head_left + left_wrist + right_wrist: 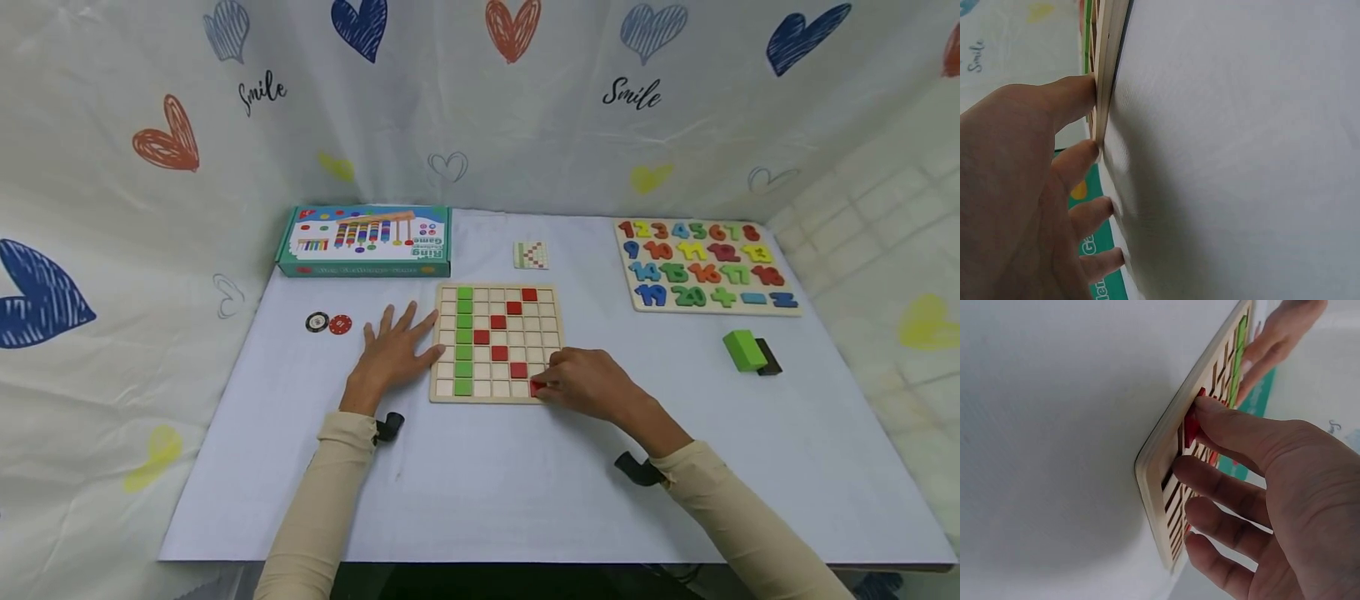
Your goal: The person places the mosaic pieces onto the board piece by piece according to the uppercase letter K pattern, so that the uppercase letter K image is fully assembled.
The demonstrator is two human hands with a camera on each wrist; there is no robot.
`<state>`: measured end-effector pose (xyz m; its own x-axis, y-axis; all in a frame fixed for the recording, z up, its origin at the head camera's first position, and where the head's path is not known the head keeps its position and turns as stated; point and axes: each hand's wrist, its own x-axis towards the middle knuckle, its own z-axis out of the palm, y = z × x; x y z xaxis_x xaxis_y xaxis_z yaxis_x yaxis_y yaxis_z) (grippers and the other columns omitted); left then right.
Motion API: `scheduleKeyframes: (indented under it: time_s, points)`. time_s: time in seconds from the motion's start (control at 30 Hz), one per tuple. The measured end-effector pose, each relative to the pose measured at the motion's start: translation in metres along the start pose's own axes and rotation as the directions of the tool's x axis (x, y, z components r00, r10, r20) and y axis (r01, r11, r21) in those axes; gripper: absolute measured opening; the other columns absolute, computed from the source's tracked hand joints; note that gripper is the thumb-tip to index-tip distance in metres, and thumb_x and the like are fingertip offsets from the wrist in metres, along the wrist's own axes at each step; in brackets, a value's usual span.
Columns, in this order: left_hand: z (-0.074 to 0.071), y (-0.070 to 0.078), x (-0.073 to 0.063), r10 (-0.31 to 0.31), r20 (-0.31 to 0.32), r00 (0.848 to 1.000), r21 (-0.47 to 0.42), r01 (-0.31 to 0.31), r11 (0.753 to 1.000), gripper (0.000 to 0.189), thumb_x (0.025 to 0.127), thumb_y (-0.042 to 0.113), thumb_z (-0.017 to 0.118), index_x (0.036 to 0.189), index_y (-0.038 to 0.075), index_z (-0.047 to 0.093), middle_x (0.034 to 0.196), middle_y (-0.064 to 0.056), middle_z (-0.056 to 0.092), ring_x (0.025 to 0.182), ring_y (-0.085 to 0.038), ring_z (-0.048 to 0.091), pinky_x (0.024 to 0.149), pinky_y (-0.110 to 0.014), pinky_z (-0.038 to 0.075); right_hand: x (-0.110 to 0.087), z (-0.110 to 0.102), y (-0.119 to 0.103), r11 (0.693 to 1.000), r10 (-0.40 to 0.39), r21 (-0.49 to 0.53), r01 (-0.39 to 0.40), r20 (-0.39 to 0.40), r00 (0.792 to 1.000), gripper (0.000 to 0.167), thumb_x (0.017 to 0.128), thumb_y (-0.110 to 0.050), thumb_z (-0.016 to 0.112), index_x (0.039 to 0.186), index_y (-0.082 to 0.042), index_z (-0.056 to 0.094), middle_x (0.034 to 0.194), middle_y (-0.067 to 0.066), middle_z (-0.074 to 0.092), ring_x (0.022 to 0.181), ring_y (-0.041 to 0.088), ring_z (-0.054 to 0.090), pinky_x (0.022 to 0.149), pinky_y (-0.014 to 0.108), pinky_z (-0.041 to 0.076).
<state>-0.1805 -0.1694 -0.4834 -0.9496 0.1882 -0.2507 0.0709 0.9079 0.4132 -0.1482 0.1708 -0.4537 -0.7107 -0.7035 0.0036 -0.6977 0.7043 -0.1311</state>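
Observation:
A square wooden grid board [487,401] lies flat on the table with a column of green tiles [464,336] near its left side. Several red tiles [499,353] run in two slanting lines that meet near that column. My right hand [588,385] is at the board's lower right corner, thumb and finger pinching a red tile [1192,428]. That tile sits tilted over a cell by the near rim. My left hand [390,357] is spread out, its thumb at the board's left edge and its other fingers reaching over the table.
A small pattern card [530,255] lies behind the board. Left of it is a green game box [363,242]; a black chip [317,322] and a red chip [341,324] are nearer. On the right are a number puzzle [708,267], a green block [743,350] and a black block [769,358].

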Motion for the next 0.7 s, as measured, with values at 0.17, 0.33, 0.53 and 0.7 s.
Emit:
scheduleKeyframes:
  time_s: [0.17,0.33,0.53,0.7]
  points:
    - [0.000,0.000,0.001,0.000,-0.006,1.000,-0.007,0.000,1.000,0.074,0.105,0.055,0.057,0.169,0.031,0.030,0.179,-0.009,0.011,0.164,-0.045,-0.004,0.124,-0.077,0.000,0.000,0.001,0.004,0.998,0.015,0.058,-0.015,0.006,1.000,0.029,0.087,-0.032,0.090,0.112,-0.019,0.086,0.098,0.000,0.075,0.078,0.009,0.059,0.062,0.025,0.051]
    - [0.005,-0.001,0.004,0.008,-0.008,1.000,-0.008,-0.008,1.000,0.073,0.105,0.056,0.056,0.169,0.032,0.030,0.179,-0.008,0.011,0.164,-0.044,-0.003,0.124,-0.076,0.000,-0.002,0.005,0.010,0.981,0.091,0.173,-0.089,-0.005,0.996,0.030,0.092,-0.036,0.085,0.116,-0.019,0.085,0.097,-0.004,0.075,0.079,0.007,0.058,0.063,0.023,0.049]
    - [0.007,0.000,0.004,0.007,-0.013,1.000,-0.004,-0.007,1.000,0.073,0.104,0.055,0.059,0.168,0.032,0.033,0.179,-0.009,0.014,0.164,-0.044,0.000,0.124,-0.076,0.003,-0.006,0.003,0.023,0.966,0.224,0.174,-0.189,-0.211,0.952,0.034,0.091,-0.036,0.085,0.117,-0.013,0.082,0.099,0.004,0.074,0.091,0.019,0.065,0.063,0.034,0.057]
    - [0.006,-0.001,0.002,0.025,-0.051,0.998,0.041,-0.023,0.999,0.074,0.103,0.056,0.060,0.168,0.032,0.034,0.179,-0.008,0.016,0.164,-0.044,0.004,0.124,-0.077,0.004,-0.012,-0.004,0.040,0.954,0.294,0.144,-0.263,-0.280,0.914,0.046,0.091,-0.037,0.085,0.130,-0.013,0.077,0.126,0.012,0.072,0.118,0.032,0.063,0.090,0.053,0.060]
